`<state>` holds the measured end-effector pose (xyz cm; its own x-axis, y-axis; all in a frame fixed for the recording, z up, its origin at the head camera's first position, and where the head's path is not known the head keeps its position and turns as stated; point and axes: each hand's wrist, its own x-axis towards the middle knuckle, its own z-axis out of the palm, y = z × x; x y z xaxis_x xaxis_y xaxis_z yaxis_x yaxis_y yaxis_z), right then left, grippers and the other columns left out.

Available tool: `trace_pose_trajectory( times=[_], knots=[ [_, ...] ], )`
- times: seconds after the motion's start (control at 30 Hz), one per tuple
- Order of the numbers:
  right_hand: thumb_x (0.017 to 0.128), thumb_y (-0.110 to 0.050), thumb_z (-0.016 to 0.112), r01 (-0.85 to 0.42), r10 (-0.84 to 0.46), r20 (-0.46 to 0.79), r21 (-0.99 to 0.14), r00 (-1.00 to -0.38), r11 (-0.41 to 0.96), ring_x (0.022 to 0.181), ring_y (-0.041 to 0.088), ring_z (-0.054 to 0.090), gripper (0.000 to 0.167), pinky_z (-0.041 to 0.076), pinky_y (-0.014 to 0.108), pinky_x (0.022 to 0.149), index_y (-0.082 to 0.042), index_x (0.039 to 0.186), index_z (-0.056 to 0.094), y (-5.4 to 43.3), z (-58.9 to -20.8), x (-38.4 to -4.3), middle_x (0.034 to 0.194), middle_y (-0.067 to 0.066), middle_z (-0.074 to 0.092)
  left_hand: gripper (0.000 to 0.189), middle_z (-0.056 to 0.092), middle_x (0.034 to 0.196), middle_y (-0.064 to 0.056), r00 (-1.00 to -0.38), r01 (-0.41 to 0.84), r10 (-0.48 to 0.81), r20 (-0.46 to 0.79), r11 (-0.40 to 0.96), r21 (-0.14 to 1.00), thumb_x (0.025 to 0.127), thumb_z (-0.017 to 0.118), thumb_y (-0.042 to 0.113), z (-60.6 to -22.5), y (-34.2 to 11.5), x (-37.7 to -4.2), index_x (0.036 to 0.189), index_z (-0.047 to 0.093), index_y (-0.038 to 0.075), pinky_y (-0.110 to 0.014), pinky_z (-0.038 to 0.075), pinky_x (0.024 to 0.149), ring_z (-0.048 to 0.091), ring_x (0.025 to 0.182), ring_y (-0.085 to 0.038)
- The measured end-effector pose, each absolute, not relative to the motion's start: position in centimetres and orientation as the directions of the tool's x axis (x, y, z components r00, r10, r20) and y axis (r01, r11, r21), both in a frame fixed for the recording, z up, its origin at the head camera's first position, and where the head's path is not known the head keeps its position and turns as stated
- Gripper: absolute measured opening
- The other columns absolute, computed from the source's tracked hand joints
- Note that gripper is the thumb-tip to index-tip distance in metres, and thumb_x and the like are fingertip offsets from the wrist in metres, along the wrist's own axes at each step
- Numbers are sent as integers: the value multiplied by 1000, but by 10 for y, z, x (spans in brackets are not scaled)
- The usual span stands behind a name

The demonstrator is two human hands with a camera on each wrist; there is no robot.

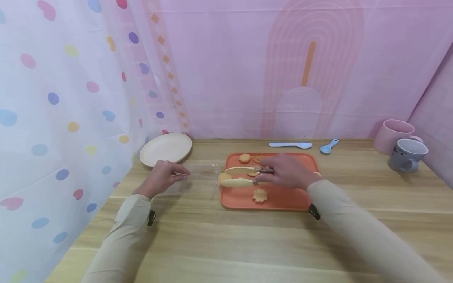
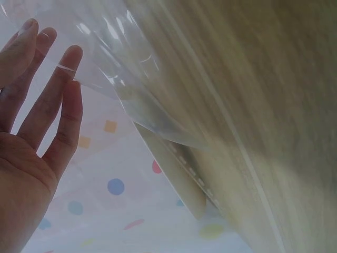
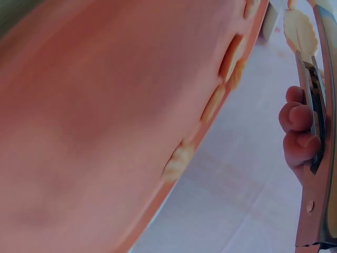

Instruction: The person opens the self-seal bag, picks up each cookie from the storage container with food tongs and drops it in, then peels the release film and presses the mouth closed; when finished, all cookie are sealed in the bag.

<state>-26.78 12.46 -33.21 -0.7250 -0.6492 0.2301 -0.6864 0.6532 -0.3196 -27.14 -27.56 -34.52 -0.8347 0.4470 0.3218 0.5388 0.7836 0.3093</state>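
My left hand pinches a clear plastic bag between thumb and fingers, left of an orange tray. Up close in the left wrist view, the see-through film stretches away from the fingers. Over the tray, my right hand grips a pair of tongs with cream-coloured scalloped ends. Between those ends a round cookie sits at the bag's opening, near the tray's left edge. A flower-shaped cookie and several others lie on the tray. In the right wrist view, curled fingers wrap the tongs' handle.
A cream plate stands at the back left, behind the left hand. Behind the tray lie a pale blue long-handled spoon and a short blue scoop. A pink mug and a grey mug stand at the right.
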Motion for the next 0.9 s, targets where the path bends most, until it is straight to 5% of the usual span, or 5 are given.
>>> trace_pose_trajectory(
  times=[0.4,0.7,0.9],
  knots=[
    [95,-53,62,-689,-676,149,-257,-721,678,58,8,49,36,39,21,57,-19,86,55,76,-331,-282,67,-8,56,10,80,92,-9,-826,547,441,351,777,312,81,81,6,-348,-274,-273,90,82,10,-36,64,73,77,85,-26],
    [95,-54,62,-668,-668,123,-315,-734,675,61,7,52,36,44,22,61,-22,82,56,44,-333,-285,69,-9,57,11,80,92,-10,-829,545,429,358,762,349,81,81,4,-348,-271,-275,91,81,8,-36,64,74,77,82,-25],
    [95,-54,63,-671,-672,121,-308,-731,674,56,7,33,44,27,22,54,-16,77,47,25,-341,-288,63,-8,37,12,80,91,-8,-841,527,410,353,770,361,81,81,5,-347,-270,-276,92,81,9,-36,64,75,78,84,-25]
  ],
)
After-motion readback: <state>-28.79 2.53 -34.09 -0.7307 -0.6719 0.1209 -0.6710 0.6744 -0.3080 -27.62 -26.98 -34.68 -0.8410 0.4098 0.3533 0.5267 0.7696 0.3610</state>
